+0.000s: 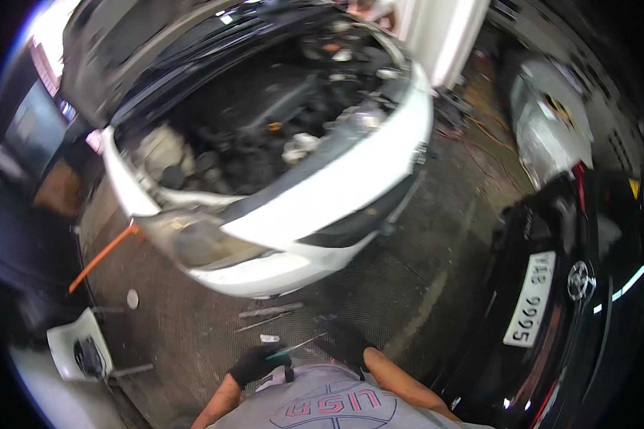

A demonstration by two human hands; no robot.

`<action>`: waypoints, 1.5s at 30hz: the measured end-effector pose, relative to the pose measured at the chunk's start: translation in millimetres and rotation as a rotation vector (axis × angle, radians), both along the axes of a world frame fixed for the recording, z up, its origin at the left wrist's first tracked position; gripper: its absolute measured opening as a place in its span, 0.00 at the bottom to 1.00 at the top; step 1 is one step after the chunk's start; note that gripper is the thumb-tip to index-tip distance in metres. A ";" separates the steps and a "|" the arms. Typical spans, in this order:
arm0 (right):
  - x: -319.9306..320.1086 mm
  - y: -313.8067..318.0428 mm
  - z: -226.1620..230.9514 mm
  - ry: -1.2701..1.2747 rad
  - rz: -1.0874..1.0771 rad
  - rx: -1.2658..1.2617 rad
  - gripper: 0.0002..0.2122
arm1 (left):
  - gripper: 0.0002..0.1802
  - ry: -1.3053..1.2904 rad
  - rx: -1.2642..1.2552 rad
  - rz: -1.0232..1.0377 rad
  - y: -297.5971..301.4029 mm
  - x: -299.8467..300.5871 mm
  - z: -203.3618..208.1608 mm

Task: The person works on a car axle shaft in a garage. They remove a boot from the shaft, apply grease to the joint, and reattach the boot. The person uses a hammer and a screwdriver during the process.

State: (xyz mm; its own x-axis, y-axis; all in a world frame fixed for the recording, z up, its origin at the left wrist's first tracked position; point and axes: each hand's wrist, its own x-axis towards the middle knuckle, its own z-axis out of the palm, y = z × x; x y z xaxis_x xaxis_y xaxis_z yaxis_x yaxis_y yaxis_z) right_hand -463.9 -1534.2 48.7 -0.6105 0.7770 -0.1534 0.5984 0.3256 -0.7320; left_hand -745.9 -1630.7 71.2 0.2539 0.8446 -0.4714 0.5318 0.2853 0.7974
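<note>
Both of my hands wear black gloves and are low in the middle of the view, just above my grey shirt. My left hand [258,363] is closed around the green handle of a thin screwdriver [285,352]. Its slim metal shaft points up and to the right, and the tip ends at the fingers of my right hand [347,343]. Blur and the dark glove hide whether those fingers pinch the tip or only lie beside it. Ahead of my hands is the front of a white car [293,222], with its hood [114,53] raised over the engine bay [265,107].
Long flat strips [270,310] and a small white piece [269,338] lie on the floor. To the left are a white chair [79,347], an orange bar [99,261] and a round white disc [133,299]. A black car [551,236] stands close on the right.
</note>
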 end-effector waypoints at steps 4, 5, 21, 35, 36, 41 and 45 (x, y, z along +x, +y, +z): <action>104.0 11.9 30.2 -0.315 0.015 0.161 0.26 | 0.25 -0.051 0.192 -0.270 100.0 147.8 19.6; 125.3 22.3 41.6 -0.399 0.006 0.061 0.24 | 0.25 -0.054 0.269 -0.342 121.8 177.6 32.2; 352.9 281.1 67.1 -0.032 -0.404 -0.383 0.19 | 0.23 -0.196 0.100 -0.367 428.8 434.1 65.1; 644.0 579.0 19.7 0.021 -0.554 -0.022 0.17 | 0.23 -0.234 0.420 -0.637 774.8 707.6 68.3; 655.7 613.1 29.0 0.042 -0.525 0.044 0.18 | 0.23 -0.204 0.373 -0.631 799.3 727.3 71.2; 725.1 773.2 50.4 0.263 -0.358 -0.083 0.19 | 0.22 -0.165 0.449 -0.494 911.8 790.7 104.6; 759.8 906.8 77.5 0.023 -0.031 -0.053 0.20 | 0.21 -0.072 0.378 -0.295 987.9 813.0 89.5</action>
State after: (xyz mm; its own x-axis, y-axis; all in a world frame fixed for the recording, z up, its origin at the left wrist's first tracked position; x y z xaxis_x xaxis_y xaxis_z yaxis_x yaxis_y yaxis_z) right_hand 295.8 -627.4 126.2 -0.5901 0.7867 -0.1812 0.5903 0.2674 -0.7616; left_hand 67.1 -642.8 160.7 0.5288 0.8405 -0.1180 0.4859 -0.1858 0.8540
